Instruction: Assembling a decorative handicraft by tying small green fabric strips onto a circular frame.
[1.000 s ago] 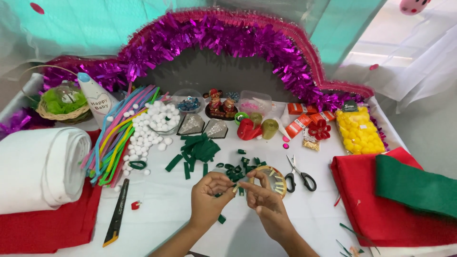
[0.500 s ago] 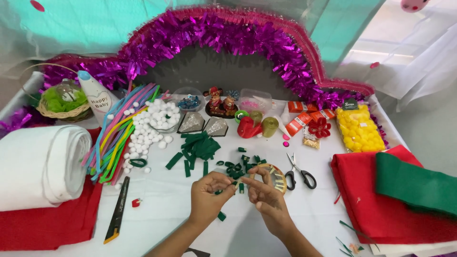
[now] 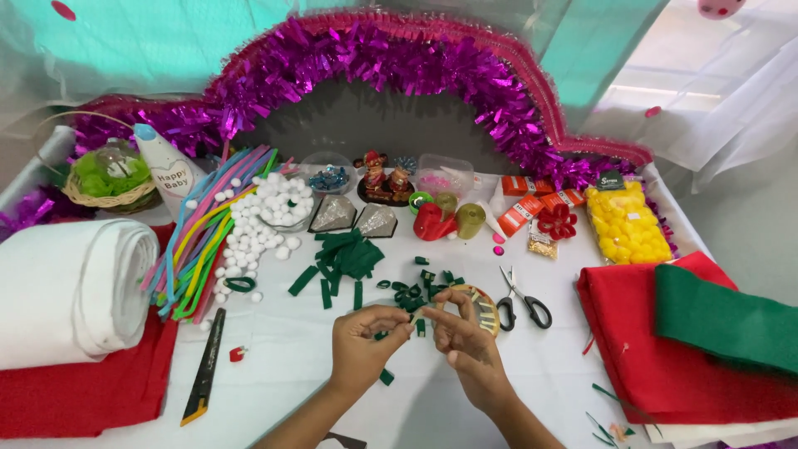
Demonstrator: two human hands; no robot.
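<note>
Head view looks down on a small green felt piece (image 3: 413, 317) pinched between the fingertips of both hands just below the middle of the frame. The left hand (image 3: 363, 347) has its grip pressed together on the left end of the piece; the right hand (image 3: 465, 345) meets it from the right, its grip also closed on the same piece, so the two sets of fingertips nearly touch. Just behind the right hand lies a round gold-rimmed disc (image 3: 480, 306) on the white tabletop (image 3: 283, 357), and black-handled scissors (image 3: 524, 303) lie just right of that. More green felt scraps (image 3: 345, 258) are scattered above the hands, toward the centre. Left of them sit white pompoms (image 3: 270, 208) and a fan of coloured pipe cleaners (image 3: 204, 229). A utility knife (image 3: 204, 366) lies at lower left, near a white felt roll (image 3: 71, 287) resting on red felt (image 3: 83, 387). At right, a green felt fold (image 3: 723, 316) lies on a red felt stack (image 3: 657, 357), with a bag of yellow pompoms (image 3: 628, 224) above. A purple tinsel arch (image 3: 391, 66) spans the top.
</note>
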